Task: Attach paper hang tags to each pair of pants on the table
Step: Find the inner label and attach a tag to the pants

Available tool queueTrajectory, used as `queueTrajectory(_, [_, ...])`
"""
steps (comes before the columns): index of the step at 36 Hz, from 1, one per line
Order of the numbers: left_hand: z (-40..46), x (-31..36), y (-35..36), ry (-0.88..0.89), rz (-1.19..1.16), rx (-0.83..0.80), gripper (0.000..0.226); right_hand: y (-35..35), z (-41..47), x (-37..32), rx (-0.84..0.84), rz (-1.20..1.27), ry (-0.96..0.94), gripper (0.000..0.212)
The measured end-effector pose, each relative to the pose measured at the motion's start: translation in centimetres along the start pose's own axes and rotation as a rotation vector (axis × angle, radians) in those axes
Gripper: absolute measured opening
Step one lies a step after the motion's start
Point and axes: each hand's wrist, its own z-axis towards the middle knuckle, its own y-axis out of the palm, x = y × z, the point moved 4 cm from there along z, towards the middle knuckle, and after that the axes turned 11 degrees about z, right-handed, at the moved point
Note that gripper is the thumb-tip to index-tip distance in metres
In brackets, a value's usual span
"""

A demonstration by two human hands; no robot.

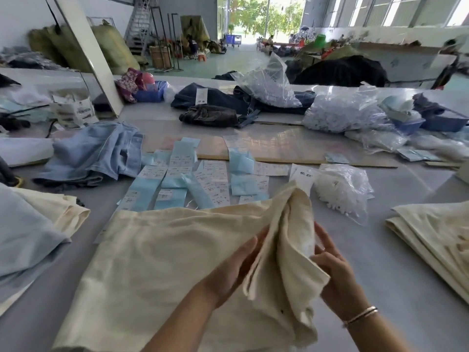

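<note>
Hands, left [236, 265] and right [332, 268], grip cream pants [157, 250], fingertips hidden by folds.

Bright daylight came through the open doorway [256, 19] and windows [396, 8] at the back, both overexposed. The desk [406, 262] was evenly lit with soft shadows. Wide-angle distortion curved the edges; distant areas looked blurry.

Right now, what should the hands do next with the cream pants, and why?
Probably reach for one paper tag. The left hand and right hand grip a lifted fold of the cream pants, no tag shows on that fold, and the tags lie just beyond it on the table.
</note>
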Motion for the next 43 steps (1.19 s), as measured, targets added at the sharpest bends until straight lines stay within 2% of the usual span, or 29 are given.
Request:
queueTrajectory(2, [1.0, 0.4, 0.2, -0.037, 0.138, -0.011, 0.057, -1.7, -0.4, -2.4, 0.093, -0.032, -0.056, 0.064])
queueTrajectory(4, [2.2, 0.4, -0.1, -0.054, 0.349, 0.073, 0.053, -3.0, -0.7, -4.7, 0.169, -0.078, -0.061, 0.055])
queueTrajectory(5, [2.8, 0.1, -0.4, -0.047, 0.52, 0.132, 0.052, -3.6, -1.0, -5.6, 0.201, -0.108, -0.042, 0.05])
queueTrajectory(8, [4.3, -2.3, -1.6, -0.042, 1.329, 0.21, 0.057, -5.8, -1.7, -7.4, 0.337, -0.244, 0.105, 0.035])
queueTrajectory(9, [4.4, -3.3, -1.6, -0.05, 1.478, 0.2, 0.06, -6.8, -1.7, -7.9, 0.387, -0.342, 0.179, 0.031])
queueTrajectory(11, [4.2, -4.7, -1.2, -0.033, 1.615, 0.164, 0.063, -8.7, -1.3, -9.2, 0.482, -0.652, 0.31, 0.032])
queueTrajectory(13, [3.6, -5.4, -0.5, 0.002, 1.679, 0.146, 0.066, -9.8, 0.3, -11.0, 0.566, -1.039, 0.355, 0.036])
queueTrajectory(14, [3.3, -5.2, -0.3, 0.033, 1.714, 0.168, 0.066, -9.4, 1.4, -11.9, 0.589, -1.215, 0.302, 0.034])
queueTrajectory(17, [2.4, -4.3, 0.2, 0.063, 1.785, 0.209, 0.063, -5.9, 5.6, -13.1, 0.508, -1.615, -0.104, 0.022])
queueTrajectory(20, [2.3, -4.2, 0.4, 0.001, 1.747, 0.146, 0.063, -2.5, 9.9, -11.0, 0.289, -1.8, -0.367, 0.015])
queueTrajectory(22, [2.3, -4.3, 0.3, 0.009, 1.745, 0.15, 0.061, -0.9, 12.8, -9.2, 0.172, -1.874, -0.411, 0.017])
queueTrajectory(25, [2.4, -4.2, 0.2, 0.02, 1.712, 0.148, 0.056, 0.1, 16.6, -7.0, 0.113, -2.029, -0.354, 0.028])
queueTrajectory(28, [2.5, -4.2, 0.0, 0.047, 1.665, 0.159, 0.056, 0.0, 19.3, -5.9, 0.139, -2.203, -0.274, 0.027])
queueTrajectory(32, [2.6, -4.2, -0.2, 0.04, 1.601, 0.176, 0.054, -1.6, 21.0, -5.6, 0.213, -2.287, -0.209, 0.027])
queueTrajectory(38, [2.7, -4.2, -0.3, 0.011, 1.54, 0.18, 0.053, -3.6, 20.9, -5.6, 0.146, -2.289, -0.403, 0.025])
queueTrajectory(43, [2.8, -4.2, -0.3, 0.005, 1.524, 0.179, 0.053, -3.1, 21.0, -6.2, 0.082, -2.451, -0.37, 0.027])
